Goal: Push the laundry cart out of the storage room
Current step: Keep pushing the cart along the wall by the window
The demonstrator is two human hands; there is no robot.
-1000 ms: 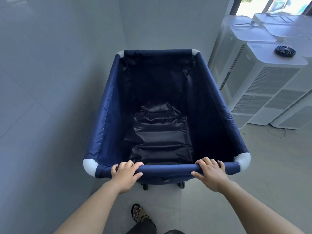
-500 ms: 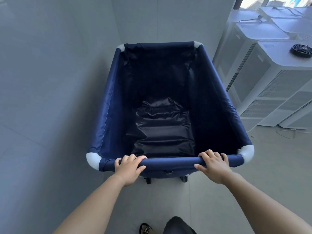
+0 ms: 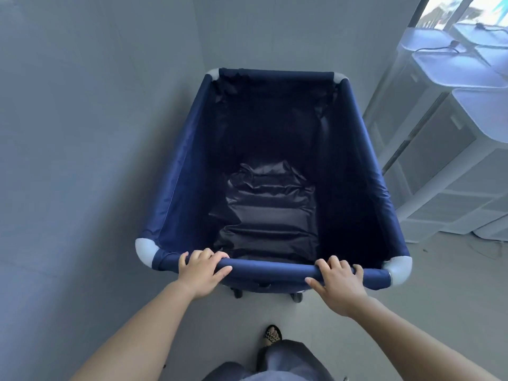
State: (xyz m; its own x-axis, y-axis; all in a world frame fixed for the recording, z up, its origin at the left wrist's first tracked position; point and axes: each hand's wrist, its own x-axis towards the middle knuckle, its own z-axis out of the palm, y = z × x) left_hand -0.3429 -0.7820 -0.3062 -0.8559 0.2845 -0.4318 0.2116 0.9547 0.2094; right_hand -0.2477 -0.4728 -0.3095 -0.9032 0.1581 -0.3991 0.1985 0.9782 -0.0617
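Observation:
The laundry cart (image 3: pixel 181 171) is a deep navy fabric bin with white corner caps, and it fills the middle of the head view. Nothing lies inside except its crumpled dark liner. My left hand (image 3: pixel 202 270) grips the near rail (image 3: pixel 269 266) towards its left end. My right hand (image 3: pixel 339 281) grips the same rail towards its right end. Two small castors show under the near edge. The far rim of the cart sits close to the grey wall corner ahead.
A grey wall (image 3: pixel 82 133) runs close along the cart's left side. Several white appliance units (image 3: pixel 450 160) with cables on top stand in a row on the right, under a bright window. Pale floor (image 3: pixel 453 292) lies at the right. My sandalled foot (image 3: pixel 272 335) is below the cart.
The cart has rolled forward towards the wall corner and the white units have slid further right in view. My foot stepped forward. Both hands kept their grip on the rail.

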